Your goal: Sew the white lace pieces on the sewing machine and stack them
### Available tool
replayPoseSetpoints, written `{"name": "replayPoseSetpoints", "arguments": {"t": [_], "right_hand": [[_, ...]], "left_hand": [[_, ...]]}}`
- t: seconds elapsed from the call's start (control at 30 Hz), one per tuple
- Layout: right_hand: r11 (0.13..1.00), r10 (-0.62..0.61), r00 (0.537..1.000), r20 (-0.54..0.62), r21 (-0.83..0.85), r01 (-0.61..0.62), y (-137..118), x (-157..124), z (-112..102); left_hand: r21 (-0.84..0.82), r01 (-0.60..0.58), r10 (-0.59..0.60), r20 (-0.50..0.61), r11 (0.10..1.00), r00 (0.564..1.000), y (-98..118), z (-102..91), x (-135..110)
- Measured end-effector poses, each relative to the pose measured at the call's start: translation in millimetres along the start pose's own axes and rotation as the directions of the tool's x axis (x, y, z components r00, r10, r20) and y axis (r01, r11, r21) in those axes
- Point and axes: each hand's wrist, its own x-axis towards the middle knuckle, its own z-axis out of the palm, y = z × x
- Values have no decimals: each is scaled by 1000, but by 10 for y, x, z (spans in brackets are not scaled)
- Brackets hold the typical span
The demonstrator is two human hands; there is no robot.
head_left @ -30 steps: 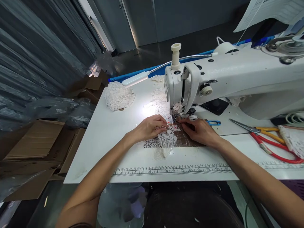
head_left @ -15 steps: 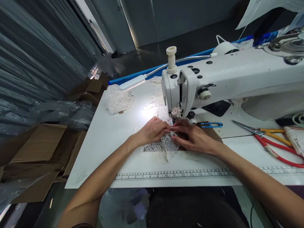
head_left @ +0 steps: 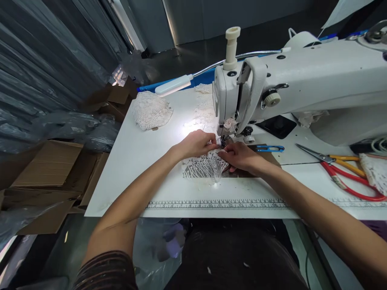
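A piece of white lace (head_left: pixel 204 168) lies on the white table (head_left: pixel 145 161) in front of the needle of a white sewing machine (head_left: pixel 290 88). My left hand (head_left: pixel 196 145) presses its curled fingers on the lace's far edge, just left of the presser foot. My right hand (head_left: pixel 240 157) pinches the lace's right edge beside the needle. The fingertips of both hands almost meet under the machine head.
A heap of white lace (head_left: pixel 151 109) sits at the table's far left, more lace behind the machine. Blue thread snips (head_left: pixel 267 148) and red-and-yellow scissors (head_left: pixel 341 171) lie right. A gooseneck lamp (head_left: pixel 175 85) shines down. A ruler strip (head_left: pixel 217 204) runs along the front edge. Cardboard boxes (head_left: pixel 45 173) stand left.
Both hands have drawn closer together at the needle, and the lace has been gathered and pushed up toward the presser foot. The camera has shifted slightly.
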Motion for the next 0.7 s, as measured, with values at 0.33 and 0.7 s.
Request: {"name": "replayPoseSetpoints", "arguments": {"t": [0.33,0.7], "right_hand": [[863,-207,918,-338,-505,9,232,-415,-379],[499,-672,701,-238,-845,191,796,-488,-558]], "left_hand": [[251,-152,243,-384,956,891,-49,129,-327],[233,-113,201,-399,966,895,537,585,-1348]]}}
